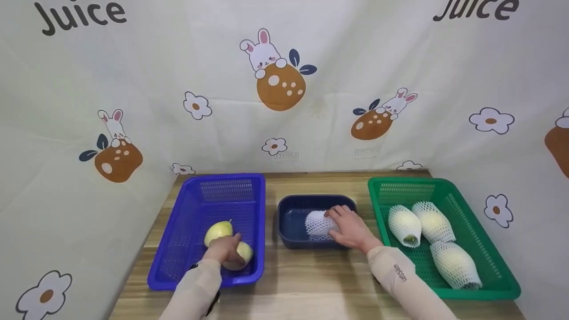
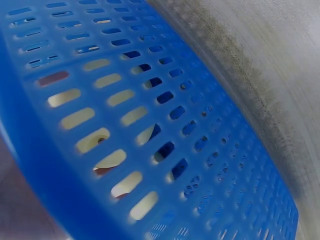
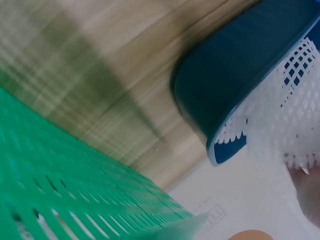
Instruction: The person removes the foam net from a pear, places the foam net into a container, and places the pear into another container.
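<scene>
My left hand (image 1: 225,250) is inside the blue basket (image 1: 261,209), with its fingers and thumb round a yellow-green pear (image 1: 244,253). Beside that hand lies another bare pear (image 1: 219,230), its stem pointing up and away. My right hand (image 1: 351,229) reaches over the right side of a dark blue basin (image 1: 284,238) and grips a white foam net sleeve (image 1: 318,223). The sleeve's lattice (image 3: 300,65) also shows close up in the right wrist view. In the left wrist view, pale fruit appears only through the slots of the basket wall (image 2: 115,135).
A green basket (image 1: 378,213) on the right contains several fruits in white foam nets, among them one wrapped fruit (image 1: 454,264) near the front. All the containers stand on a wood-grain table (image 1: 298,284). A printed curtain (image 1: 231,142) rises behind and at both sides.
</scene>
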`<state>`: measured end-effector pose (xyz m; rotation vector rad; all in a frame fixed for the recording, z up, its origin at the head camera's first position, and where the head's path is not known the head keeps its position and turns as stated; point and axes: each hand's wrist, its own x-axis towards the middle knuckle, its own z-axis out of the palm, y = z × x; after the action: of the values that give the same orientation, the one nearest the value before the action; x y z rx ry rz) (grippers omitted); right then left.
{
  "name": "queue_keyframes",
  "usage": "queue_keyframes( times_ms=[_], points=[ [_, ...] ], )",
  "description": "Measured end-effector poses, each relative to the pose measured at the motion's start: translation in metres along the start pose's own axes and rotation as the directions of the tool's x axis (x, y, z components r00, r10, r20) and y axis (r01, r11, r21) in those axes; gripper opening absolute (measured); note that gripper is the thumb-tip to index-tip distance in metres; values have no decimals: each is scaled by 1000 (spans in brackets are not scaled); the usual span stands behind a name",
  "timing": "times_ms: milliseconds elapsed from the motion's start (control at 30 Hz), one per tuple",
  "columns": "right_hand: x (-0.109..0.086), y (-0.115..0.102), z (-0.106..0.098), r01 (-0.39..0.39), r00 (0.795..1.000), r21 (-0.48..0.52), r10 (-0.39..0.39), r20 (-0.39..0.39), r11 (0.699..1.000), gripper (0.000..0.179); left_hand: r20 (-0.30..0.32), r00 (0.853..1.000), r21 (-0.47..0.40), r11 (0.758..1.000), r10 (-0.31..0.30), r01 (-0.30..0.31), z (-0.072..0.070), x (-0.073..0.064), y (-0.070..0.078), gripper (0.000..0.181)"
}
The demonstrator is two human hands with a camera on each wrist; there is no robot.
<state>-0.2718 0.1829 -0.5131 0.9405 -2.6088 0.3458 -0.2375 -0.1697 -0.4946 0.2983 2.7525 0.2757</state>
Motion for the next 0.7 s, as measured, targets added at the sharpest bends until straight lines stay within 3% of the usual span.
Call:
queue_keyframes(
  times_ms=[133, 267, 467, 700],
  points=[
    [0, -2, 0, 52, 996, -58, -56, -68, 997, 17, -11, 1000, 4, 1000, 2, -2, 1, 0, -1, 78],
    [-1, -4, 2, 21, 996, -141, -33, -88, 990, 13, -17, 1000, 13, 1000, 3, -2, 3, 1, -2, 78],
    [-9, -7, 7, -55, 998, -165, 53, -18, 985, 8, -10, 1000, 20, 1000, -8, 8, 5, 2, -2, 80],
    [-15, -10, 12, -139, 985, -121, 150, 86, 983, 26, -7, 1000, 18, 1000, -10, 10, 4, 4, -2, 80]
  ],
)
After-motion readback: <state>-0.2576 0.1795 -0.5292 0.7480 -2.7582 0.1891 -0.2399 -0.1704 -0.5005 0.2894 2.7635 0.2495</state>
